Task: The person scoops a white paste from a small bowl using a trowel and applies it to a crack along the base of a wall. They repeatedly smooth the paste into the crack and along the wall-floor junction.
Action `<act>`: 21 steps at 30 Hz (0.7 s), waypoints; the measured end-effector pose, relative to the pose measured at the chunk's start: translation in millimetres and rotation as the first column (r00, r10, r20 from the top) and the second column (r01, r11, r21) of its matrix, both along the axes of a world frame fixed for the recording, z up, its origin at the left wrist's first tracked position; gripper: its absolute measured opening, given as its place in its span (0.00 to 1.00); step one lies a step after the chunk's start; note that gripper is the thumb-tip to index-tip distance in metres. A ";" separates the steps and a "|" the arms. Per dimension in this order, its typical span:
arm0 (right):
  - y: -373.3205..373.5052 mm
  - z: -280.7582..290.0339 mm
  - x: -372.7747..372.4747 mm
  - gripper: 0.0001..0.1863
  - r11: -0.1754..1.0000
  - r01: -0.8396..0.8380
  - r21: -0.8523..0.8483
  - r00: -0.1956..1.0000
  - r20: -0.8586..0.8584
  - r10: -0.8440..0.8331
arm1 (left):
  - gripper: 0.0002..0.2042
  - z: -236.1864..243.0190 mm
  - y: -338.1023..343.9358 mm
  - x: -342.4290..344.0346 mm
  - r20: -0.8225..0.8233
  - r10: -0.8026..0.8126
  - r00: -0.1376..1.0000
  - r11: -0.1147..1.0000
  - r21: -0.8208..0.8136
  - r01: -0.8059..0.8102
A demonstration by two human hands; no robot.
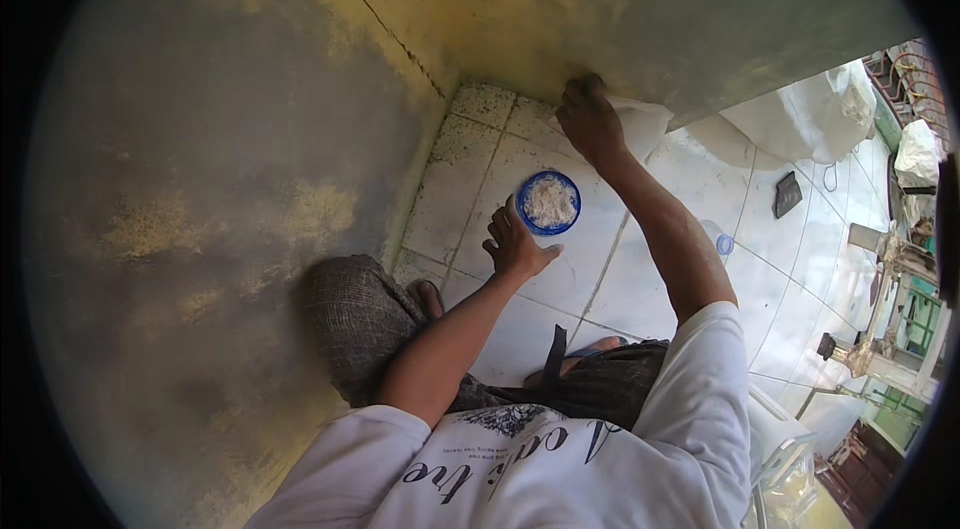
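Blue tub [549,231] of white powder [549,202] stands on tiled floor [585,279], probably central for easy reach. Left hand [516,249] beside its rim: fingers spread, perhaps steadying it. Right hand [593,125] at foot of wall [700,19], fingers curled; grip cannot be told.

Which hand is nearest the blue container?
The left hand, spread open beside the blue container; the right hand is farther off, by the wall.
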State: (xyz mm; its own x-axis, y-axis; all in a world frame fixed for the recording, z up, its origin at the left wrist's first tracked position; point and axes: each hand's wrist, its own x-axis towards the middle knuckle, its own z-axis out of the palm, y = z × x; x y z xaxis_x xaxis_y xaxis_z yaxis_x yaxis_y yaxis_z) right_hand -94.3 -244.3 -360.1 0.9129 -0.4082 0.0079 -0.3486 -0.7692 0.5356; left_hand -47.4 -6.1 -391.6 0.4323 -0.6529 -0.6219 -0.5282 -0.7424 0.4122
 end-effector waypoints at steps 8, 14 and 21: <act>10.8 24.9 17.9 0.08 0.981 0.179 0.073 0.962 -0.220 -0.159 | 0.71 -14.2 -4.2 12.9 0.025 -0.054 0.998 0.995 0.084 0.052; 42.9 94.6 -23.9 0.21 0.931 0.285 0.228 0.958 -0.039 -0.284 | 0.72 -33.8 -14.4 -6.6 0.092 -0.015 0.996 0.999 -0.029 0.018; 77.1 111.4 -53.1 0.23 0.547 0.514 0.661 0.848 -0.294 -0.441 | 0.66 -54.2 0.0 9.6 0.155 0.085 0.984 0.992 -0.107 -0.069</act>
State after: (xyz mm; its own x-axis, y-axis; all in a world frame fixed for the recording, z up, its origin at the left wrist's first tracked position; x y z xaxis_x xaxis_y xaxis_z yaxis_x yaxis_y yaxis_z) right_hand -147.4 -167.2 -248.7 0.5633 -0.6319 -0.5324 -0.7609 -0.6479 -0.0361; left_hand -37.9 -6.2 -445.8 0.5720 -0.6693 -0.4741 -0.5358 -0.7426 0.4019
